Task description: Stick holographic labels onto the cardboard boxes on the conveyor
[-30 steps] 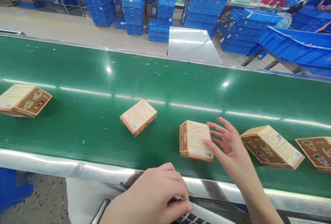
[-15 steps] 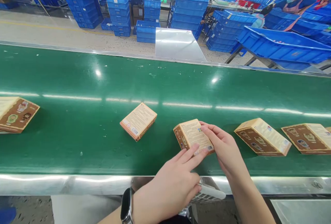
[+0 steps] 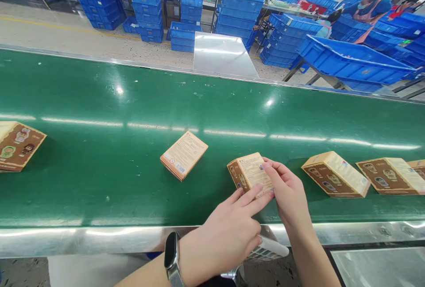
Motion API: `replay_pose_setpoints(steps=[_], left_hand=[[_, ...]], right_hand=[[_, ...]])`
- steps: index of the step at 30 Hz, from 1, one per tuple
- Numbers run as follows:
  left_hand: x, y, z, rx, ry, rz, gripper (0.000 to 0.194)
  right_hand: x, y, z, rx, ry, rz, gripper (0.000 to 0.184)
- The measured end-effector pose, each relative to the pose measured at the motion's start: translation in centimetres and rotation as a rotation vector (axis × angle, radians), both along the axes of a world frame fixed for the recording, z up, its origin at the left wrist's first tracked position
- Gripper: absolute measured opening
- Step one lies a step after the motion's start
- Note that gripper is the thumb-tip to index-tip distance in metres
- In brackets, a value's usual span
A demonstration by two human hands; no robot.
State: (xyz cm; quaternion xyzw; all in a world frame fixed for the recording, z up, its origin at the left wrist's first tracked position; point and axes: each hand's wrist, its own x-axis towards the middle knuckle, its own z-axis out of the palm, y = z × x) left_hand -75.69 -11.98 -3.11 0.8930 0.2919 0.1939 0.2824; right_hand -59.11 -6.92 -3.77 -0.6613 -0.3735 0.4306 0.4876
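A small cream and brown cardboard box (image 3: pixel 250 167) sits tilted on the green belt, with printed text on its upper face and cartoon figures on its brown side. My right hand (image 3: pixel 288 189) grips its right edge, thumb on the printed face beside a small coloured patch that the thumb partly covers. From the near side my left hand (image 3: pixel 229 229), wearing a watch (image 3: pixel 171 249) on its wrist, holds the box with fingers laid over its lower edge. The left thumb is hidden. Just left, another box (image 3: pixel 184 154) lies with its text face up, touched by neither hand.
More boxes rest on the green belt (image 3: pixel 83 158): one at the far left (image 3: pixel 23 147) and several on the right, including a near one (image 3: pixel 335 174). A metal rail (image 3: pixel 116 238) edges the belt. Beyond stand stacked blue crates (image 3: pixel 241 10) and people.
The view has shifted slightly. The held box and both hands appear a little further right, still together. The loose box beside them also appears further right.
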Motion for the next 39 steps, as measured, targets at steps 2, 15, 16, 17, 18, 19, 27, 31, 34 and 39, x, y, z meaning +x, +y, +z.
replay_pose_setpoints(steps=[2,15,16,17,18,19,27,31,34,39], left_hand=[[0.4,0.1,0.0,0.020,0.002,-0.006,0.023],[2.7,1.1,-1.0,0.063,-0.006,-0.058,0.024],[2.5,1.0,-0.8,0.072,-0.025,-0.056,0.024],[2.2,0.8,-0.5,0.064,-0.041,-0.051,0.025],[1.7,0.6,-0.1,0.031,-0.046,-0.042,0.025],[1.1,0.2,0.4,-0.032,-0.037,-0.026,0.025],[-4.5,-3.5,1.4,-0.708,0.075,0.328,0.013],[-7.1,-4.6,1.6,-0.820,0.006,0.464,0.005],[-8.6,-5.0,2.5,-0.878,-0.124,0.622,0.009],[-9.6,-4.6,3.5,-0.928,-0.303,0.841,0.020]], right_hand=[[0.5,0.0,-0.1,0.023,-0.074,0.008,0.042],[4.3,1.6,-0.5,0.156,-0.417,-0.077,0.051],[4.5,1.8,-0.2,0.160,-0.435,-0.076,0.047],[4.7,1.8,0.3,0.168,-0.464,-0.077,0.044],[4.6,1.8,0.8,0.184,-0.502,-0.076,0.040],[4.3,1.7,1.3,0.205,-0.536,-0.065,0.038],[-3.5,3.0,1.2,0.146,-0.475,0.534,0.055],[-7.1,4.6,0.1,0.132,-0.375,0.716,0.055],[-8.4,4.4,0.4,0.136,-0.374,0.846,0.052],[-7.6,1.5,2.9,0.402,-0.570,0.876,0.031]])
